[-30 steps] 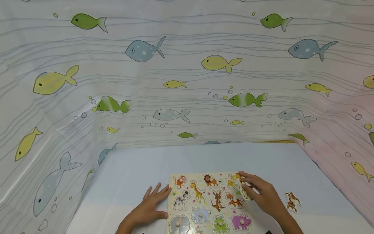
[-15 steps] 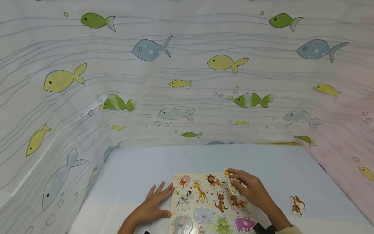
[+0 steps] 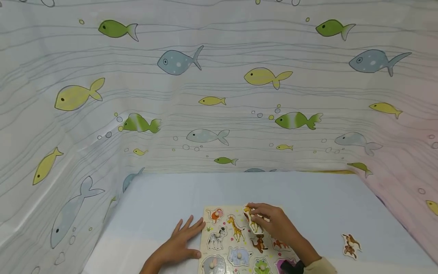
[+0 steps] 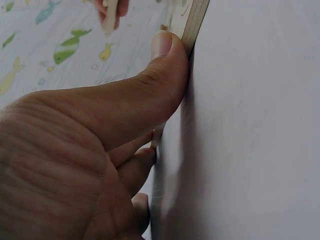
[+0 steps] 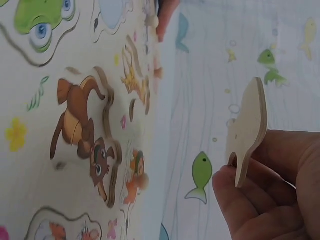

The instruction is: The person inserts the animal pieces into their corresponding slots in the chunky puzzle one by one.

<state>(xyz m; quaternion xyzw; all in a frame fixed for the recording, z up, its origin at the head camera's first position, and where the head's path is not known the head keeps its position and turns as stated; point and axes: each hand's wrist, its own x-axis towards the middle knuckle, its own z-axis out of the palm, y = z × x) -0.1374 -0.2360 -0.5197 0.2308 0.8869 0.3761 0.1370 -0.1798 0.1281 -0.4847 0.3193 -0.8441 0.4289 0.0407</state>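
My right hand [image 3: 273,220] pinches a giraffe puzzle piece [image 3: 255,225] over the upper part of a wooden animal puzzle board [image 3: 236,210]. In the right wrist view the giraffe piece [image 5: 250,125] is edge-on, its plain wooden back showing, held between thumb and fingers. It hides most of the lion in the head view. Just left of it, the board has a giraffe picture [image 3: 236,229]; below is a kangaroo recess [image 5: 75,120]. My left hand [image 3: 183,243] lies with spread fingers at the board's left edge, its thumb [image 4: 167,65] against the side.
A kangaroo piece [image 3: 351,246] lies on the white table [image 3: 191,190] right of the board. Knobbed pieces sit in the board, among them a monkey [image 3: 216,215], an elephant [image 3: 213,264] and a frog [image 3: 261,265]. Fish-patterned sheeting [image 3: 171,152] encloses the table.
My right hand has carried the giraffe piece leftward from the board's upper right corner to beside the giraffe picture. The left hand keeps its place at the board's edge.
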